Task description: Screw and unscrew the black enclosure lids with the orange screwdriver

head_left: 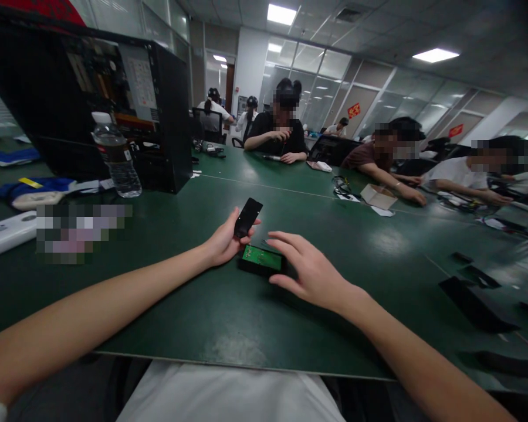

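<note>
Left hand (222, 243) gripping black cover (247, 217); right hand (308, 272) on open case (261, 261).

One water bottle (115, 155), one open computer case (114, 99), one black cover (247, 217), one green circuit board (261, 257).

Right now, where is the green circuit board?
In the head view, the green circuit board sits in a black case on the green table, near centre, under the right hand's fingers, just right of the left hand holding a black cover.

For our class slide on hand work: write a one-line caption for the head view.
Left hand lifts a black cover while right hand steadies an open case with a green circuit board on a green table.
</note>
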### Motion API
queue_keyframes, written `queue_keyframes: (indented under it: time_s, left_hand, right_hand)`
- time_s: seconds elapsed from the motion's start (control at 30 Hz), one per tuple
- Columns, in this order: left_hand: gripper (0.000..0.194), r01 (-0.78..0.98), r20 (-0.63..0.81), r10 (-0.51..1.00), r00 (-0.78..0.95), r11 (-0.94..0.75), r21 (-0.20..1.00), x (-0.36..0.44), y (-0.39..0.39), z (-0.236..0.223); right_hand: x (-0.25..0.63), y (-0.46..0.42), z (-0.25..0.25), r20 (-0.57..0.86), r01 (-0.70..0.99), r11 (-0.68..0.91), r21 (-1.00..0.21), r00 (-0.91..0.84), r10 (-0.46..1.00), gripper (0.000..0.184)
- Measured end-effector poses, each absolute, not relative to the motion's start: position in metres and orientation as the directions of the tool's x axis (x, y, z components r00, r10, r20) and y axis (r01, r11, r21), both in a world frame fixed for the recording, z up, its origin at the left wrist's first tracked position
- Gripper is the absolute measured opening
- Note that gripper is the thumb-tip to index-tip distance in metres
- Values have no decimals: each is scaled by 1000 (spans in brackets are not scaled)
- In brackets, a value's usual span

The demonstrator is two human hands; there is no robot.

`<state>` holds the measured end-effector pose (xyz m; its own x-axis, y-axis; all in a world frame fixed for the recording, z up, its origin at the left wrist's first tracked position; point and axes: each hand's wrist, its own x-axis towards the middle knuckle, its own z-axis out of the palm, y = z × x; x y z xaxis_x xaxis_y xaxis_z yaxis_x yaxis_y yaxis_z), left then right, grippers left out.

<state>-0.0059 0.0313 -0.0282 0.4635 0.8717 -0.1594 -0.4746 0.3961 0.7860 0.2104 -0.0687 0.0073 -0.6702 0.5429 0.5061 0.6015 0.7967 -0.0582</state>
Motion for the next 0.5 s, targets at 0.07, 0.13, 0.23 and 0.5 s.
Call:
queue_keyframes:
  time_s: [0.07, 0.13, 0.23, 0.5]
  left_hand:
    - [64, -480, -158, 869, 469, 402, 780, -6, 31, -27]
    - [61, -486, -153, 868, 473, 401, 776, -6, 31, -27]
    - [53, -495, -142, 866, 480, 400, 771, -6, 31, -28]
    - [20, -405, -175, 864, 472, 389, 827, -6, 28, -29]
  right_hand:
    - [205, -50, -19, 387, 650, 755, -91, -675, 628, 70]
    - [200, -46, -34, 310, 664, 730, -159, -669, 676, 62]
    - [199, -53, -27, 268, 683, 703, -197, -653, 709, 47]
    - [328, -36, 50, 319, 959, 97, -265, -8, 948, 58]
